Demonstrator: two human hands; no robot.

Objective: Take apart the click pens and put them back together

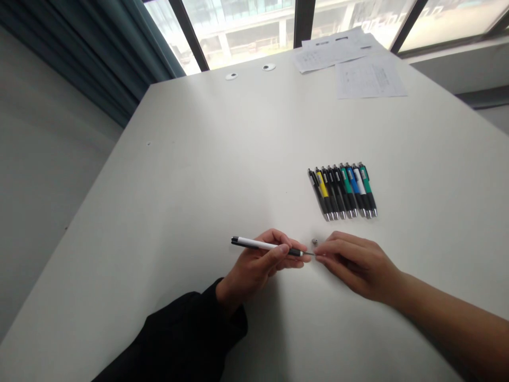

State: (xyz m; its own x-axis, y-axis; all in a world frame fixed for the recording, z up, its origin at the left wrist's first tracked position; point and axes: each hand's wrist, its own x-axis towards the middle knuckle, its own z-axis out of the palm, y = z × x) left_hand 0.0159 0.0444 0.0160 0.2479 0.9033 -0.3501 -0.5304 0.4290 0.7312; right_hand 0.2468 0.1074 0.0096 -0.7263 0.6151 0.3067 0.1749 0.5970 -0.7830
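Observation:
A white pen with black ends [262,245] lies across the fingers of my left hand [258,262], which grips its barrel with the tip pointing right. From the pen's open front end sticks a thin refill [308,253]. The thumb and fingers of my right hand [358,262] are pinched at the refill's far end. Just above those fingertips, a small silver tip piece [314,241] rests on the table. Beyond my right hand, several pens [342,191] with black, yellow, green, blue and white barrels lie side by side in a row.
The white table [191,175] stretches to the windows. Printed papers [369,77] lie at its far right. Two oval white pieces with dark spots [231,77] are near the far edge. A dark curtain [115,48] hangs at the left.

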